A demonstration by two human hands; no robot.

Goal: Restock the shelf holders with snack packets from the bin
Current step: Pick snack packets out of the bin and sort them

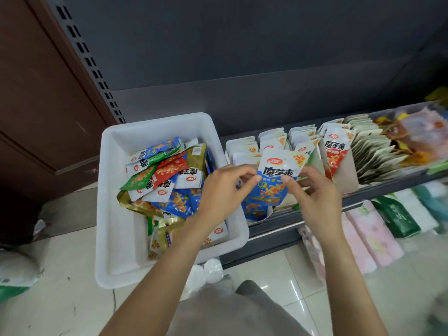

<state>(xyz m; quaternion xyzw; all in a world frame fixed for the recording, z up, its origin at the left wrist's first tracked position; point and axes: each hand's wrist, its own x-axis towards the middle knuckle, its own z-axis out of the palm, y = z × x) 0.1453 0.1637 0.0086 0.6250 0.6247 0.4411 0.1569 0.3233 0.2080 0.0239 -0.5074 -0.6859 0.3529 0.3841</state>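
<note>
A white plastic bin (114, 190) on the shelf's left end holds several snack packets (167, 170) in blue, red, green and gold. Both hands hold one blue and white snack packet (276, 175) upright above the leftmost cardboard shelf holder (257, 209), which has blue packets in it. My left hand (223, 192) pinches the packet's left edge. My right hand (315, 192) pinches its right edge. Further holders to the right carry white-backed packets (271, 139) and a red packet (335, 149).
The dark shelf's front edge (278, 226) runs to the right. Beige packets (373, 156) and orange ones fill the shelf's right end. Pink and green tissue packs (378, 234) lie on the lower level. A brown wooden panel (43, 93) stands at left, above the tiled floor.
</note>
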